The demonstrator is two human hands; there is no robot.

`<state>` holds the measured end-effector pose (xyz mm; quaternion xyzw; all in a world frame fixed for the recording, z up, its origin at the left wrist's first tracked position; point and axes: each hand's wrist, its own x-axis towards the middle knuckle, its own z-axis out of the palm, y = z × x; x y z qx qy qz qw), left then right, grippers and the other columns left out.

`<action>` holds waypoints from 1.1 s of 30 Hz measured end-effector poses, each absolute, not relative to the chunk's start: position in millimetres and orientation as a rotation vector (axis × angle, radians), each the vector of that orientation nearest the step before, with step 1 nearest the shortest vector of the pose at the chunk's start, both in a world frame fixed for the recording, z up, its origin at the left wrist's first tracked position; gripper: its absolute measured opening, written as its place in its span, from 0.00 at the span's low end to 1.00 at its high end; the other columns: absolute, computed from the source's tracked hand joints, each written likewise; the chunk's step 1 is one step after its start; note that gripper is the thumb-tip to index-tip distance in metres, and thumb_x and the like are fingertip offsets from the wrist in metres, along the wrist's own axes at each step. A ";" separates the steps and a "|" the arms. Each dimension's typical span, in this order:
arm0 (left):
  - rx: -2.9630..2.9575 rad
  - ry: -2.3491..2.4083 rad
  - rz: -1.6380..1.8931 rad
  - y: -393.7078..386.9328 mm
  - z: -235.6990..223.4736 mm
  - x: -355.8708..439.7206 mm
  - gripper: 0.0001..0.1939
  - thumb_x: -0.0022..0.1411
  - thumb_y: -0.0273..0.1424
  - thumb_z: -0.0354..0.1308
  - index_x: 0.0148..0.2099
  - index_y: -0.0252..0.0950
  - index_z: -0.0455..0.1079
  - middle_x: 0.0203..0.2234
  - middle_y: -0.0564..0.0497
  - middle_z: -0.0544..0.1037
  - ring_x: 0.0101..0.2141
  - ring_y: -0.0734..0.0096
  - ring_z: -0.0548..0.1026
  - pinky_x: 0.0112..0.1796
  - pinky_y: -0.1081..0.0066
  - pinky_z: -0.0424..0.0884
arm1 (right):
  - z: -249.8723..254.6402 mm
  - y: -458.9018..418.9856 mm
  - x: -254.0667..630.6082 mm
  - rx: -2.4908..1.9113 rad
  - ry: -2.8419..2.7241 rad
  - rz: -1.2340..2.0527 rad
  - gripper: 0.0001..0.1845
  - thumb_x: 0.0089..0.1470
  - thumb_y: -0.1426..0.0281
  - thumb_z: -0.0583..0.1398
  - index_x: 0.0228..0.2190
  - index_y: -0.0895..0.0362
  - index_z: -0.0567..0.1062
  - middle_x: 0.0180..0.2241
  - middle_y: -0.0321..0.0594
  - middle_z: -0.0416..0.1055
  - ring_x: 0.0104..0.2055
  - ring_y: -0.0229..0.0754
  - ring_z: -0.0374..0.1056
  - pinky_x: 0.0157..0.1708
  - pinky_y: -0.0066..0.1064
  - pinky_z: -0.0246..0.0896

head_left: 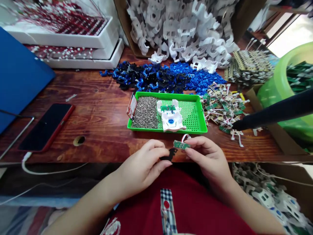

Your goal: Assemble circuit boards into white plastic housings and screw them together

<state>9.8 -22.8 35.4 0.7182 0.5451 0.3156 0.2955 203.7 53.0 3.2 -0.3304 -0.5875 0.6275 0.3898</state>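
Note:
Between the thumb and fingers of my left hand (pixel 146 162) is a small black plastic part (pixel 170 154), partly covered by the fingers. My right hand (pixel 207 155) pinches a small green circuit board (pixel 181 144) with a short white-and-red wire lead (pixel 186 137). The board and the black part are close together at the table's front edge; whether they touch I cannot tell. Just beyond both hands lies a green tray (pixel 144 130). In it are many small screws (pixel 146 112) on the left and white plastic housings (pixel 172 121), one with a blue piece, another with a green board.
Behind the tray spread black and blue plastic parts (pixel 156 76), below a box of white housings (pixel 176 29). Wired boards (pixel 220 104) lie right, beside a dark bar (pixel 271 112) and a green tub (pixel 276 78). A phone (pixel 46 127) and white trays (pixel 107 40) are left.

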 end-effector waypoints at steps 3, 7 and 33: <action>1.737 1.465 0.785 -25.0 32.3 12.4 0.07 0.62 0.26 0.50 0.39 0.38 0.68 0.38 0.49 0.73 0.41 0.71 0.72 0.44 0.72 0.69 | 2.6 48.9 201.3 -0.877 -1.520 1.589 0.10 0.48 0.72 0.63 0.36 0.52 0.75 0.32 0.35 0.74 0.29 0.31 0.70 0.29 0.19 0.68; 1.208 1.444 0.923 -23.9 24.7 19.8 0.08 0.59 0.27 0.54 0.43 0.39 0.64 0.38 0.51 0.75 0.40 0.71 0.75 0.43 0.69 0.71 | 0.7 46.2 202.8 -0.785 -1.800 1.350 0.15 0.50 0.75 0.61 0.41 0.51 0.74 0.36 0.37 0.73 0.35 0.34 0.70 0.33 0.23 0.69; 0.572 1.174 1.122 -28.4 12.1 21.8 0.07 0.52 0.28 0.63 0.37 0.38 0.74 0.31 0.55 0.80 0.31 0.76 0.76 0.36 0.75 0.73 | 8.2 47.3 208.4 -0.692 -2.247 1.047 0.15 0.49 0.77 0.61 0.41 0.56 0.72 0.35 0.37 0.73 0.37 0.32 0.69 0.39 0.23 0.65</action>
